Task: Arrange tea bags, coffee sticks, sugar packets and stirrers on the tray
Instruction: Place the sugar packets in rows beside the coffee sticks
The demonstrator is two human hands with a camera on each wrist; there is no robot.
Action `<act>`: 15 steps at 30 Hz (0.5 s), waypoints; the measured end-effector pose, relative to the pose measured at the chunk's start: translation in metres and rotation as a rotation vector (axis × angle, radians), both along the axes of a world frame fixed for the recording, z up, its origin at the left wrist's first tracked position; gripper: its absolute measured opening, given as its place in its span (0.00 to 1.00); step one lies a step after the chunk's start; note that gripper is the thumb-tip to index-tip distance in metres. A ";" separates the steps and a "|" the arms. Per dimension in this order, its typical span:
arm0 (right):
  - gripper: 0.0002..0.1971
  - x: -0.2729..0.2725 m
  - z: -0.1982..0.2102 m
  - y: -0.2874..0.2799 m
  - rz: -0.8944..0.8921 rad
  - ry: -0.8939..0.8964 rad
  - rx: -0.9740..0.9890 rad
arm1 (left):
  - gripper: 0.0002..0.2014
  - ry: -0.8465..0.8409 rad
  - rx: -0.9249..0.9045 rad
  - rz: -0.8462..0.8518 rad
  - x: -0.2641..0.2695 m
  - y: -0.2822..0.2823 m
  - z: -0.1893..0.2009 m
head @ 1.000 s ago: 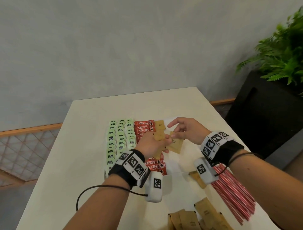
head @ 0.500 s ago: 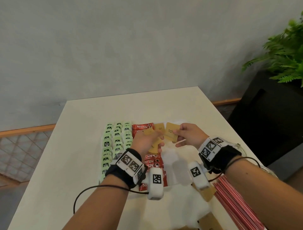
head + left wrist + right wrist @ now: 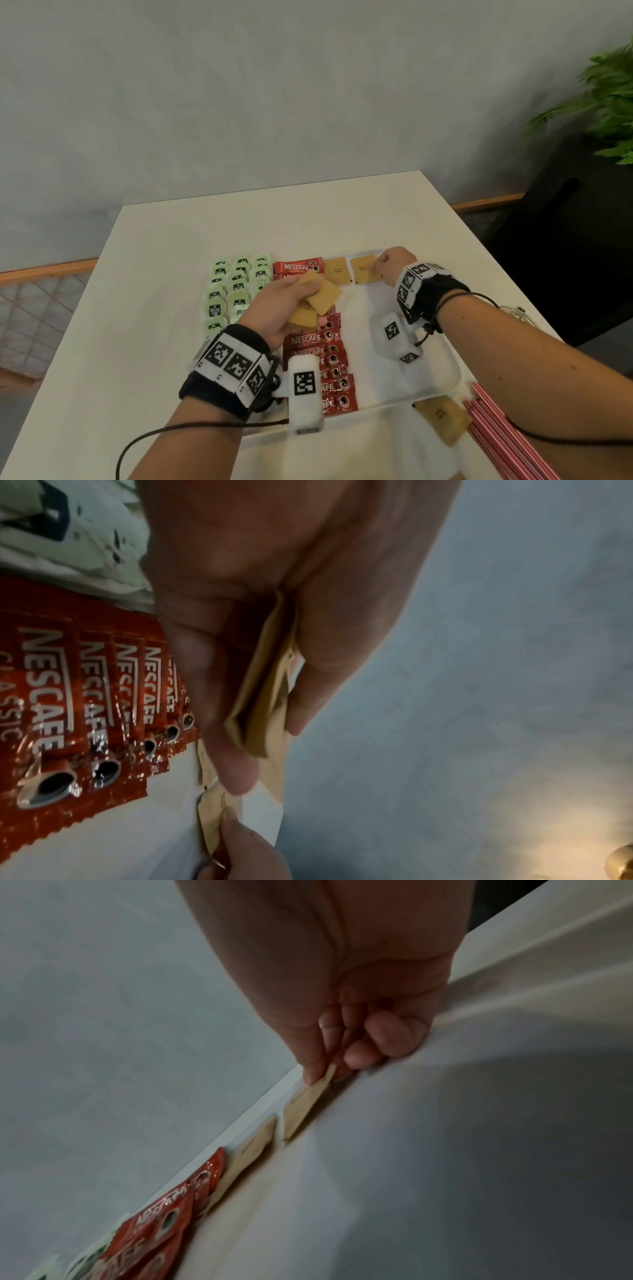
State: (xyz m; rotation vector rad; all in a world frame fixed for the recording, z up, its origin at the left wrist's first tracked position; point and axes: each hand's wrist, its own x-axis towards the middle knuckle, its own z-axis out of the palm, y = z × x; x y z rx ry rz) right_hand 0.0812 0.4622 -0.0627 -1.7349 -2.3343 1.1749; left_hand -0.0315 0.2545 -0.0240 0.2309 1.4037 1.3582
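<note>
Two tan sugar packets (image 3: 352,273) flat on tray (image 3: 383,399) — square, matte.

A: What lies on the tray (image 3: 442,363)?
B: Tea bags (image 3: 236,284) in 3 columns at the left, coffee sticks (image 3: 322,363) in a column just right of them, and 2 sugar packets (image 3: 337,270) side by side at the far edge, right of the sticks.
A: And off the tray?
B: On the table (image 3: 164,260), 1 loose sugar packet (image 3: 442,419) lies just before the tray's near right corner, with stirrers (image 3: 507,438) to its right.
</note>
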 end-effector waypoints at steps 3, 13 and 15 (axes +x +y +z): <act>0.15 -0.005 -0.002 -0.001 -0.013 -0.006 0.007 | 0.08 0.029 0.016 0.002 -0.002 -0.002 -0.003; 0.18 -0.010 0.001 -0.004 0.002 -0.050 0.045 | 0.12 0.034 -0.062 -0.047 0.001 -0.015 -0.004; 0.18 -0.006 0.002 -0.006 -0.021 -0.007 0.068 | 0.15 0.035 -0.068 -0.054 0.002 -0.018 -0.003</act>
